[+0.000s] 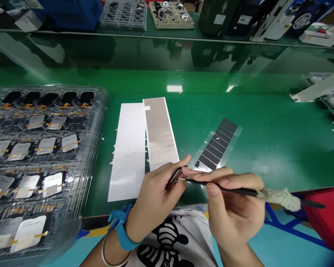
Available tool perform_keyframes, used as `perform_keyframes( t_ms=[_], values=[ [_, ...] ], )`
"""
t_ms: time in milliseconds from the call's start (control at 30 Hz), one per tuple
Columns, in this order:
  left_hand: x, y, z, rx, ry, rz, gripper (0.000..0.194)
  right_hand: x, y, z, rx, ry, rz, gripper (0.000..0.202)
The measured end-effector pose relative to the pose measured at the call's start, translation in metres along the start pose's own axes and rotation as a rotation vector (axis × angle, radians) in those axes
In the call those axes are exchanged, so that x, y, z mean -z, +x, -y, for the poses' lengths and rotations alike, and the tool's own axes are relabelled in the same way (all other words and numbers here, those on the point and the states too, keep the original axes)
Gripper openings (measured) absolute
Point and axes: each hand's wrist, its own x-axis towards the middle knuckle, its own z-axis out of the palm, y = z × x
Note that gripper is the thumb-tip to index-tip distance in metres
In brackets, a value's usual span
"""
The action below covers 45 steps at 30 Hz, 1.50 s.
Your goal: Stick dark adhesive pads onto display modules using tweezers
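My left hand (158,191), with a blue band on its wrist, is closed around a small dark-edged flat part (173,175), probably one of the small screen modules; the fingers hide most of it. Pinched in my right hand (233,211) is a pair of black tweezers (243,191), its handle wrapped in pale material. The thin tip reaches the part between my left thumb and fingers. Just beyond the hands lie a white sheet (129,148), a grey-beige strip sheet (160,129) and a clear film with black rectangular stickers (218,142).
Stacked clear plastic trays (96,148) with several screen modules stand at the left. A raised shelf (122,35) across the back carries a parts box (172,24) and a blue case (69,15). A white metal post (320,87) slants in at the right. Small white scraps dot the green mat (267,137).
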Motion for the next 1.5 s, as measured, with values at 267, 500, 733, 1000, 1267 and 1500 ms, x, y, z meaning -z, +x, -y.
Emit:
perform_keyframes(
  t_ms=[267,500,733,1000,1267,1500],
  values=[
    [0.004,-0.005,0.0,-0.053,0.025,-0.028,0.057,-0.017,-0.005,-0.005,0.049,0.006,-0.032,0.028],
    [0.004,-0.009,0.002,-0.048,-0.06,0.003,0.055,-0.024,-0.008,-0.009,0.084,-0.038,-0.085,0.026],
    [0.004,-0.01,0.002,-0.014,-0.08,0.016,0.054,-0.023,-0.01,-0.015,0.074,-0.093,-0.116,0.024],
    [0.002,-0.008,0.003,-0.001,-0.084,0.013,0.053,-0.023,-0.008,-0.017,0.091,-0.071,-0.102,0.026],
    [0.003,-0.008,0.004,-0.001,-0.046,0.017,0.054,-0.022,-0.009,-0.019,0.123,-0.016,-0.082,0.029],
    [0.004,-0.007,0.003,0.006,-0.023,0.026,0.056,-0.022,-0.009,-0.019,0.131,-0.048,-0.056,0.03]
  ],
)
